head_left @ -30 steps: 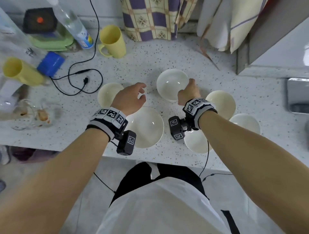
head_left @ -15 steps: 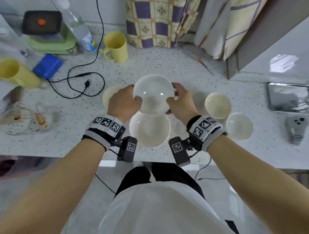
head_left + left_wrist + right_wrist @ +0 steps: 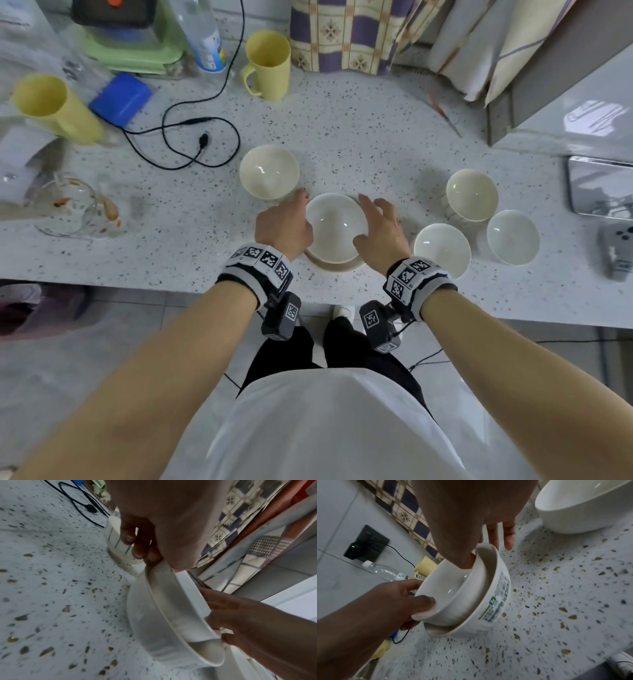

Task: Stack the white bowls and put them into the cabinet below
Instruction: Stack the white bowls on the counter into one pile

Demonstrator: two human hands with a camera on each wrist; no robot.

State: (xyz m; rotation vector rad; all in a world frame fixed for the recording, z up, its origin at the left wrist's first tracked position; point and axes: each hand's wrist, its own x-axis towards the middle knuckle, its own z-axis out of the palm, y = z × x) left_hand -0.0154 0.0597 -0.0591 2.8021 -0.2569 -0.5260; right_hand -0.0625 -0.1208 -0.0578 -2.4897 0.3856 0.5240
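Observation:
A white bowl (image 3: 334, 224) sits nested in a larger white bowl (image 3: 334, 268) near the counter's front edge; the larger one carries a printed label (image 3: 498, 595). My left hand (image 3: 284, 228) pinches the nested bowl's left rim, thumb on the rim (image 3: 423, 601) and fingers curled outside. My right hand (image 3: 380, 229) is at the right rim, its thumb dipping inside the bowl and its fingers (image 3: 506, 538) straight, spread and off the bowl. More white bowls stand loose: one at the back left (image 3: 269, 171) and three on the right (image 3: 472, 194) (image 3: 442, 250) (image 3: 512, 237).
On the speckled counter (image 3: 171, 240), a black cable (image 3: 191, 137) loops behind the bowls. Two yellow cups (image 3: 269, 63) (image 3: 54, 106), a plastic bottle (image 3: 203, 37) and a dirty glass dish (image 3: 68, 209) stand at the back and left. A grey controller (image 3: 616, 246) lies far right.
The far bowl was lifted by both hands, carried toward me and set into the larger bowl. My right hand's fingers have since straightened off it.

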